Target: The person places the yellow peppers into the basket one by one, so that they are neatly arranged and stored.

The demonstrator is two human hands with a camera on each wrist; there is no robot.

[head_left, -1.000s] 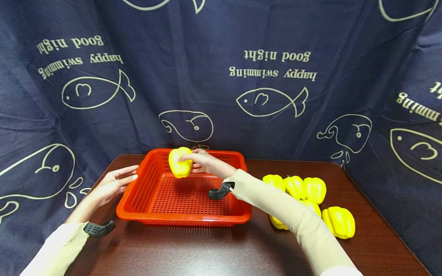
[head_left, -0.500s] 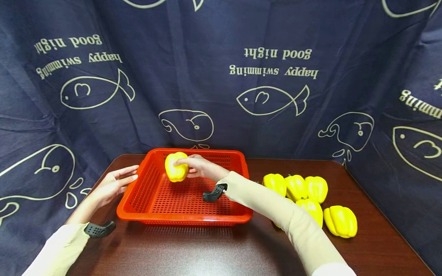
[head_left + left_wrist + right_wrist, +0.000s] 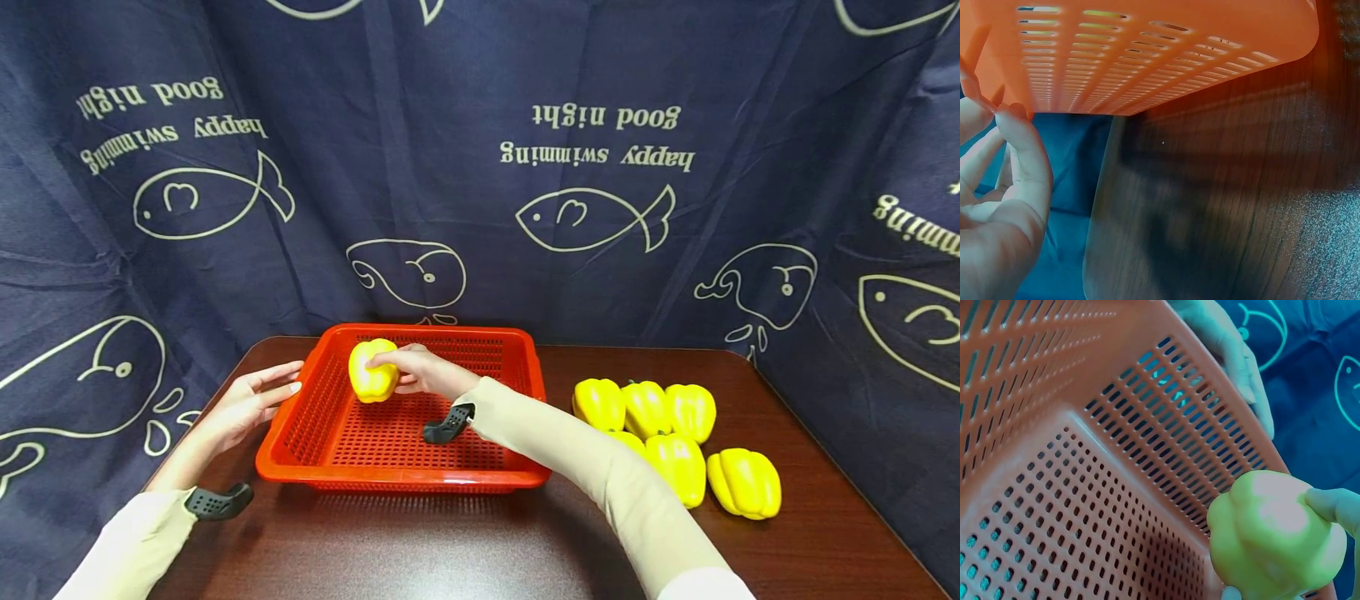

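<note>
A yellow bell pepper is held in my right hand, over the left part of a red plastic basket. In the right wrist view, the thumb presses the side of the pepper, above the basket's slotted floor; most other fingers are hidden. My left hand touches the basket's left rim from outside with fairly straight fingers. The left wrist view shows those fingertips at the underside of the rim, beside the slotted outer wall.
Several more yellow bell peppers stand close together on the dark wooden table, to the basket's right, partly behind my right sleeve. A blue curtain with fish drawings hangs behind and at the sides.
My right hand has carried the pepper left and lower within the basket's outline. More of the peppers at right shows as the right sleeve shifts left. The left hand has stayed at the rim.
</note>
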